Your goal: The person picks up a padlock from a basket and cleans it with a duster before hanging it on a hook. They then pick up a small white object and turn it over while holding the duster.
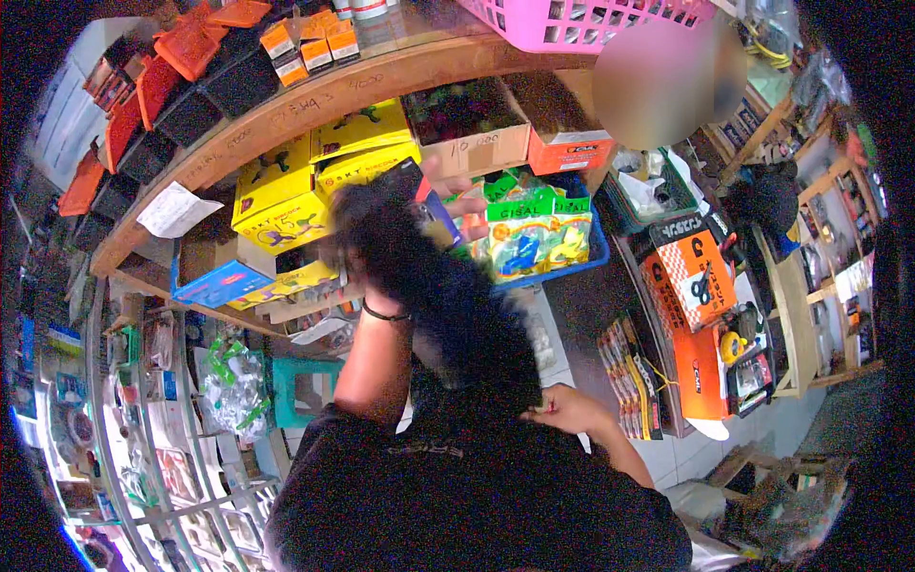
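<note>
Black fabric, blurred at frame centre, hangs clamped between the raised left hand and lower right hand, hands apart; each should likely grip firmly, clear of the green packets.

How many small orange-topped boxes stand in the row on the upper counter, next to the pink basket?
3: the left box, the middle box and the right box stand side by side left of the pink basket; more may be hidden behind.

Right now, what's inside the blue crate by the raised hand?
The blue crate holds green-labelled packets of colourful items. The raised left hand and dark blurred object cover its left part.
</note>
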